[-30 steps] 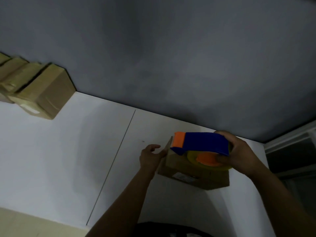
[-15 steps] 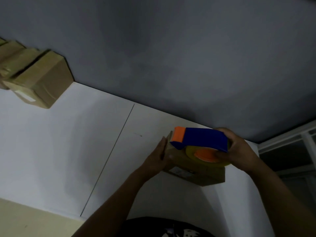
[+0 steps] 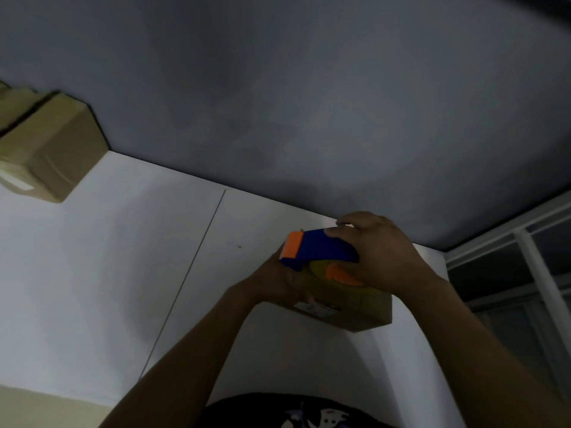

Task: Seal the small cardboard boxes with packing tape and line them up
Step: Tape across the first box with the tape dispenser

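Note:
A small brown cardboard box lies on the white table near its far right edge. On top of it sits a blue and orange tape dispenser with a yellowish tape roll. My right hand grips the dispenser from the right and above. My left hand holds the box's left end, partly under the dispenser's orange tip. The box top is mostly hidden by the dispenser and hands.
A row of brown cardboard boxes stands at the far left of the table against the grey wall. A white window frame is at the right. A seam runs across the tabletop.
My left hand moved from open beside the box to holding its left end. The right hand shifted further over the dispenser, which tilted down onto the box. The view drifted right.

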{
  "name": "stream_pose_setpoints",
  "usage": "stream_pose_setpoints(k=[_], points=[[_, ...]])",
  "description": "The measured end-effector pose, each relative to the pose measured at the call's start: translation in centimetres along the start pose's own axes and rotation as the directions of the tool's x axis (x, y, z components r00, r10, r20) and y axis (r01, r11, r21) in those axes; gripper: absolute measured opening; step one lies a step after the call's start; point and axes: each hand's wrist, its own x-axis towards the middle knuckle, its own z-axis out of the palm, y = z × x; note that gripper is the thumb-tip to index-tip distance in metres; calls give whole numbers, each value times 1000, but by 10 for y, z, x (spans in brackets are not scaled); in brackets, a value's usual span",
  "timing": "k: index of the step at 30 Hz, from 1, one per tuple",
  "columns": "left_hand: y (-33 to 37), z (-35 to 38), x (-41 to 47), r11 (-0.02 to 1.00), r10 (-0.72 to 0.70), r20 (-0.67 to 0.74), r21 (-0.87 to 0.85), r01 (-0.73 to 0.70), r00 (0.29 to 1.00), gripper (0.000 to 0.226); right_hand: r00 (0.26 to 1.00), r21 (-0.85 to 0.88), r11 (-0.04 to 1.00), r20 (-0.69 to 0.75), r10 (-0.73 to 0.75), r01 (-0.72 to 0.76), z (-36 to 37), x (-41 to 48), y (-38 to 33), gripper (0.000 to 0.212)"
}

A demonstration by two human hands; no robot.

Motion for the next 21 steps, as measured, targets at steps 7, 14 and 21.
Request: stream_pose_setpoints(k=[7,14,21], points=[[5,-4,3,979,206,-56,19,-205,977,96,997,-107,994,60,42,-35,-5,3,-4,61],[7,-11,8,934,302,-32,210,-289,953,74,972,-162,986,224,75,-39,-14,-14,12,68],[1,-15,11,860,350,-6,398,-319,937,80,972,-71,996,225,69,-54,-15,-23,23,64]])
